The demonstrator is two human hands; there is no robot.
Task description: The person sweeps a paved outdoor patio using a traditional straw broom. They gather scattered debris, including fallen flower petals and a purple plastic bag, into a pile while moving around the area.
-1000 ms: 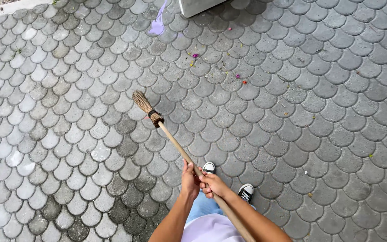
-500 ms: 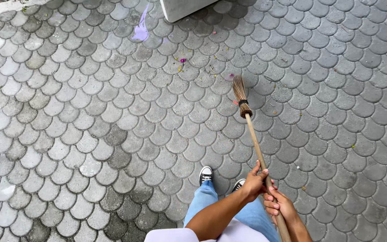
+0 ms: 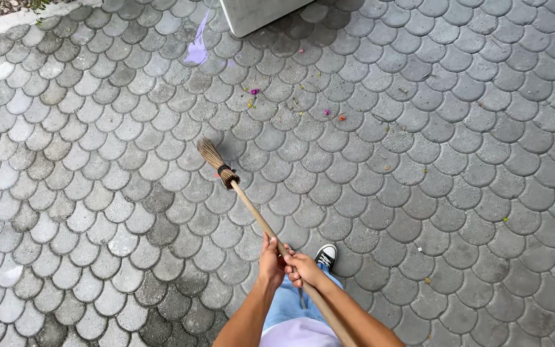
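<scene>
"Which way did the broom [image 3: 261, 218] run?"

"Its long wooden handle slanted from the person's waist, low and right, up and away to the left. The straw head pointed toward the upper left and rested on the scalloped grey paving [image 3: 97, 193], a fair way short of the pale box [image 3: 258, 13] standing at the far edge."

"And the hands?"

"Both were wrapped round the handle, side by side and touching. The left hand [image 3: 271, 263] sat a little farther up the stick toward the head, fingers curled shut around it. The right hand [image 3: 303, 270] was just behind it, nearer the body, fingers closed on the wood as well."

"Anything lying near that box?"

"A purple scrap [image 3: 197, 48] lay just left of the box. A scatter of small coloured petals [image 3: 255, 93] lay on the stones in front of it, between the box and the broom's head, and well apart from the straw. I couldn't see into the box, so I can't tell what it held."

"The feet?"

"One black and white shoe [image 3: 326, 256] showed just right of the hands, beside the handle."
</scene>
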